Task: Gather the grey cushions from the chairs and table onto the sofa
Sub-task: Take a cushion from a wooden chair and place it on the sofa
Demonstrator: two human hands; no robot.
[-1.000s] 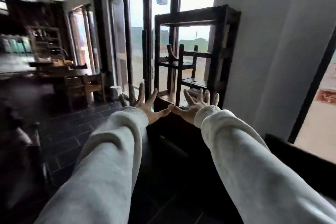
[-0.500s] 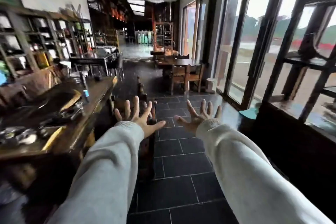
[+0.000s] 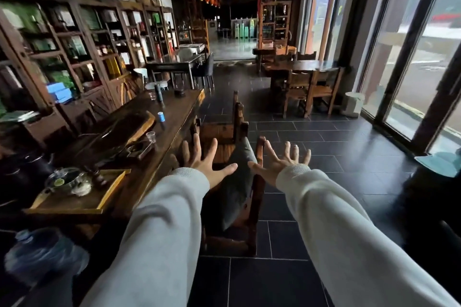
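grey cushion (image 3: pixel 238 182) on chair (image 3: pixel 254 207), between hands | left grip (image 3: pixel 207 164) wide, empty | right grip (image 3: pixel 279 164) wide, empty

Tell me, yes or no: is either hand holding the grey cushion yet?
No: both the left hand and right hand are spread open and empty, while the cushion leans on the chair.

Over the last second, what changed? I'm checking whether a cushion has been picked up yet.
The view swung left, from the window shelf to the room's length, then closer to the wooden chair by the long table. A grey cushion leaning in that chair now shows between the hands. Unchanged: left hand and right hand stay spread, empty, arms outstretched; nothing grasped or released.
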